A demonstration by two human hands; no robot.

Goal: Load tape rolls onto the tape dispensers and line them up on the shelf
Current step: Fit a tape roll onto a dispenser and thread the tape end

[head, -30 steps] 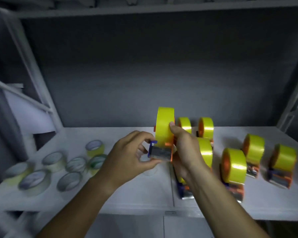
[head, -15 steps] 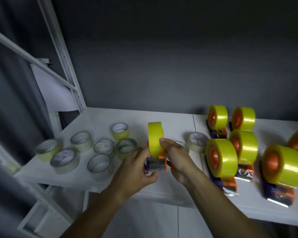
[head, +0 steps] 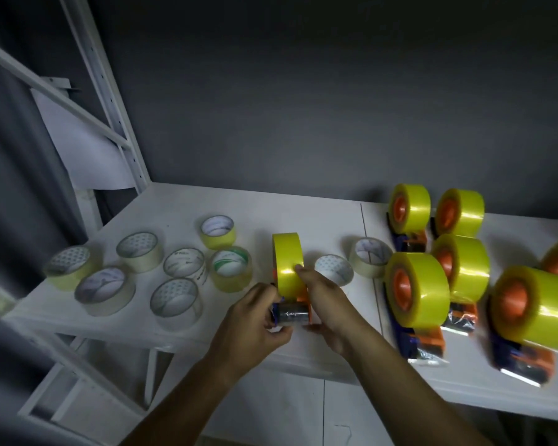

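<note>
A: What lies at the left of the shelf (head: 181,201)?

B: Seven loose tape rolls (head: 174,301), flat on their sides with the cores facing up, packed close together between the left edge and the middle. The shelf post (head: 132,156) stands behind them at the back left corner.

A: And the dispenser (head: 293,312)?

B: In the middle, near the front edge. Its yellow roll (head: 288,263) stands on edge, the roll's axle running left to right, and the long axis of the dispenser runs front to back, its silvery end toward the person.

A: The hands?

B: The left hand (head: 256,320) has its fingers curled round the near left side of the dispenser. The right hand (head: 327,300) grasps the right side, with a fingertip (head: 298,268) on the face of the roll.

A: Room to move?

B: A bare strip of shelf lies behind the dispenser, up to the wall. Just to its right two more loose rolls (head: 369,256) lie flat. Further right, past a seam in the shelf, six loaded dispensers (head: 416,291) stand close together, their orange cores facing left; the last is cut by the picture's edge.
</note>
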